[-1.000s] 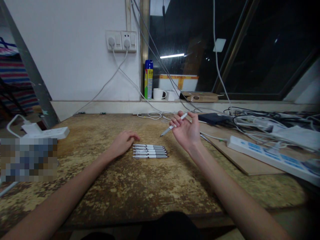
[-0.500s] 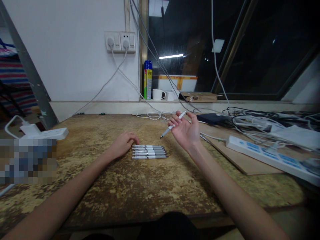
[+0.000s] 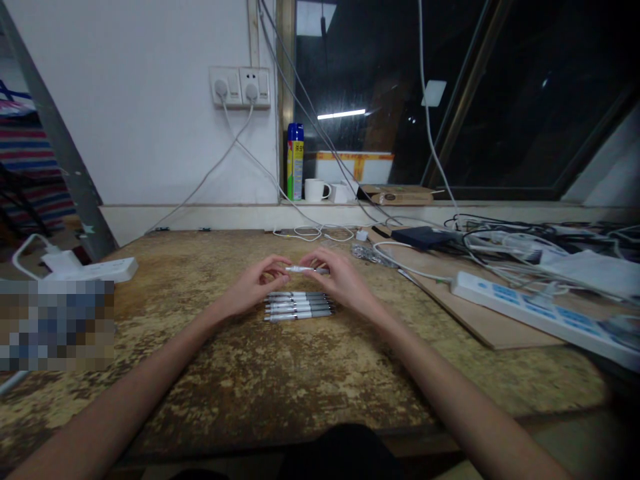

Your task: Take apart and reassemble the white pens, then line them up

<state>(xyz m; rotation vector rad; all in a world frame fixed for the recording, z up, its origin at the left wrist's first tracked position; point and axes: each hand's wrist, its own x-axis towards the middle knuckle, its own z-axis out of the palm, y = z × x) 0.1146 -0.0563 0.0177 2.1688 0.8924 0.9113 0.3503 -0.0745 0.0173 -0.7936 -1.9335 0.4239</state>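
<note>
A white and grey pen (image 3: 299,269) is held level between my two hands, just beyond a row of pens. My right hand (image 3: 341,277) grips its grey end and middle with thumb and fingers. At the white end, the curled fingers of my left hand (image 3: 260,280) close on the tip. Below them on the worn table (image 3: 280,373), several similar white and grey pens (image 3: 295,308) lie side by side, their grey ends pointing right. Part of the row's far edge is hidden by my hands.
A crinkled clear plastic wrapper (image 3: 373,253) lies to the right of my right hand. Beyond it are a dark flat box (image 3: 423,237) and tangled cables. A brown board (image 3: 480,320) carries a white power strip (image 3: 540,313). Another power strip (image 3: 115,269) is at the left.
My right hand has come down and left, turning the pen from slanted to level above the row. My left hand has risen slightly and moved right to meet the pen's white end.
</note>
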